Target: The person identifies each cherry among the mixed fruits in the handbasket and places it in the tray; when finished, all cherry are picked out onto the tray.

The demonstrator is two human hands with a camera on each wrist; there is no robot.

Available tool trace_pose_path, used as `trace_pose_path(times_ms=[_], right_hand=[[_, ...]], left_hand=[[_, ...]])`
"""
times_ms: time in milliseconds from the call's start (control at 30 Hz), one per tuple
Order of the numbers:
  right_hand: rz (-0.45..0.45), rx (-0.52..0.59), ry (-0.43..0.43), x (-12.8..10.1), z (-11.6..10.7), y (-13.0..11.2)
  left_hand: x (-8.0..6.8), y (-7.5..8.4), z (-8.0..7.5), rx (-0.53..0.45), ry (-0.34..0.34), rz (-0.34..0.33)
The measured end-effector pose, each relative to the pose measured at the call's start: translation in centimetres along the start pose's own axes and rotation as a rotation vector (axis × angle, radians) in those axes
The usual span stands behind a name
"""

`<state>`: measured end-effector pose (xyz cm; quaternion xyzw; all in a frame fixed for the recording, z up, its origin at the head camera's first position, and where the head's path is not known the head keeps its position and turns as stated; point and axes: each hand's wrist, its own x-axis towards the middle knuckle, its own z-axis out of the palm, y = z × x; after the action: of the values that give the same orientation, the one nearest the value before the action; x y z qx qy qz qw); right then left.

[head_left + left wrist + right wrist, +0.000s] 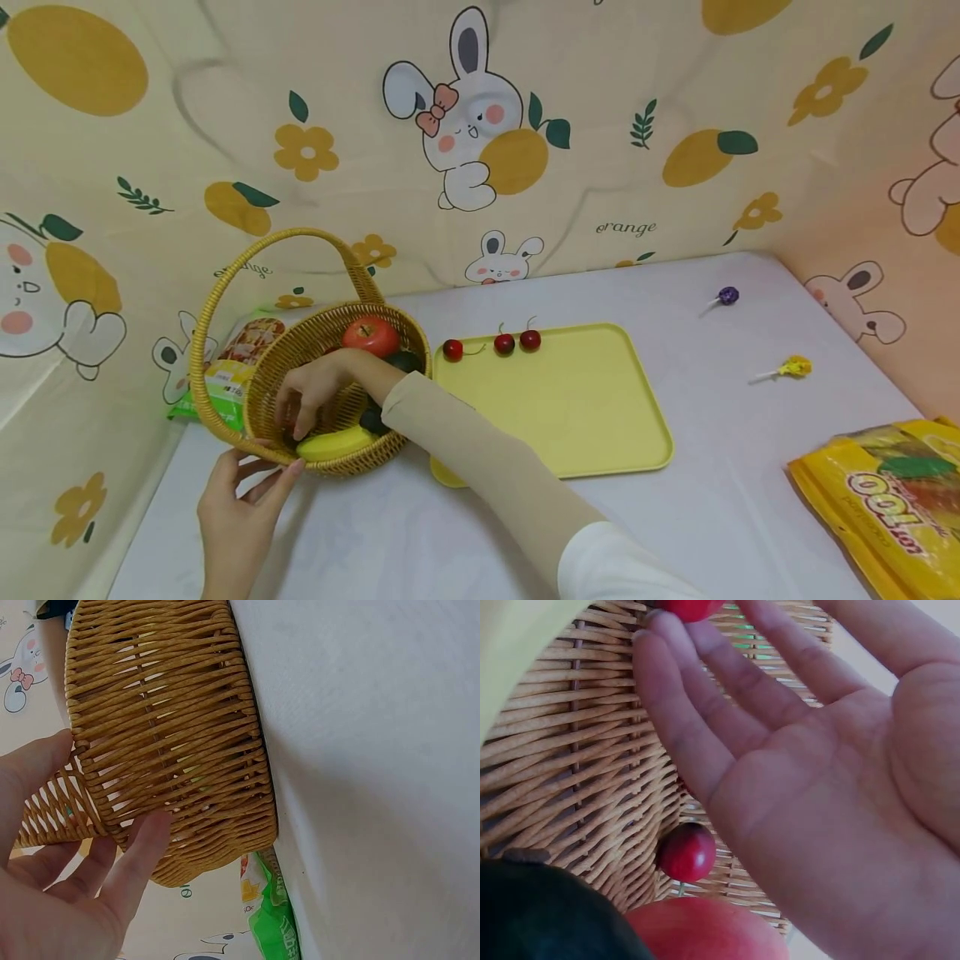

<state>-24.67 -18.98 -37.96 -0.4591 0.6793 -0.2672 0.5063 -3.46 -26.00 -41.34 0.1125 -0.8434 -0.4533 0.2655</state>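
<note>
A woven wicker basket (408, 329) with a tall arched handle stands at the left of the table. My left hand (238, 508) grips its near rim at the foot of the handle, thumb and fingers on the wicker. Inside the basket, my right hand (318, 387) reaches down with loosely bent fingers. A red cherry (694, 606) is at its fingertips in the right wrist view; whether they touch is unclear. Another cherry (688, 853) lies by the basket wall. The basket also holds a red apple-like fruit (371, 335), a banana (335, 444) and a dark round fruit (547, 915).
Three cherries (504, 343) lie along the far edge of a yellow tray (555, 408). Purple (727, 296) and yellow (795, 367) lollipops lie at the right. A yellow candy bag (885, 500) sits at the near right; a green package (225, 375) stands behind the basket.
</note>
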Motion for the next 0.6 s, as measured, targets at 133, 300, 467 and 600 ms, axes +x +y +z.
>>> trace_pose_path(times_ms=[133,300,467,600], right_hand=[[-0.041,0.020,-0.037,0.0,0.2,-0.2],[-0.074,0.033,-0.064,0.0,0.2,-0.3],[-0.139,-0.015,-0.023,-0.1,-0.1,-0.4],[-0.205,0.002,0.066,-1.5,-1.0,-0.8]], left_hand=[[0.0,0.1,-0.1,0.005,-0.002,0.005],[0.1,0.2,-0.1,0.016,-0.005,-0.005],[0.1,0.1,-0.2,0.002,-0.005,-0.004],[0.0,0.0,-0.1,-0.027,-0.004,0.013]])
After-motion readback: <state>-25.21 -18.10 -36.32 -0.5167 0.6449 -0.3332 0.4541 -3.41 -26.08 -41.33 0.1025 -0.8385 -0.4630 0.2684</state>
